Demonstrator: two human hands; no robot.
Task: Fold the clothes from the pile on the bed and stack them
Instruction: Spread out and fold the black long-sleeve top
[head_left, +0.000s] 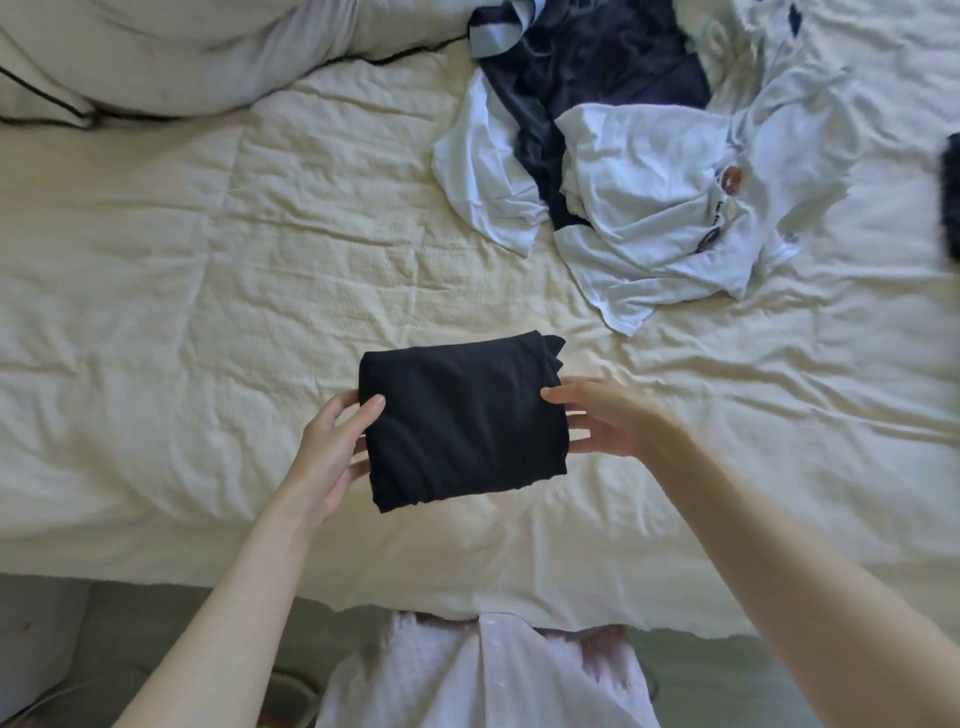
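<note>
Holding a folded black garment (462, 421) between both hands, near the bed's (182, 312) near edge, at centre. Left hand (332, 452) clasping the left edge, thumb lying on top, fingers tucked beneath. Right hand (613, 421) gripping the right edge the same way, fingers spread below, thumb on the cloth. Cannot tell whether lifted clear of the bed or resting on it. Judging the fold finished and the carrying-to-a-stack step starting; no stack showing yet, so choosing a bare patch, setting it down flat, keeping the layers from slipping apart. Long axis running left to right, tilted slightly, with loose corners poking out at the far right. Waiting far right: the unfolded pile (623, 171), white and dark pieces tangled, well apart from the garment.
</note>
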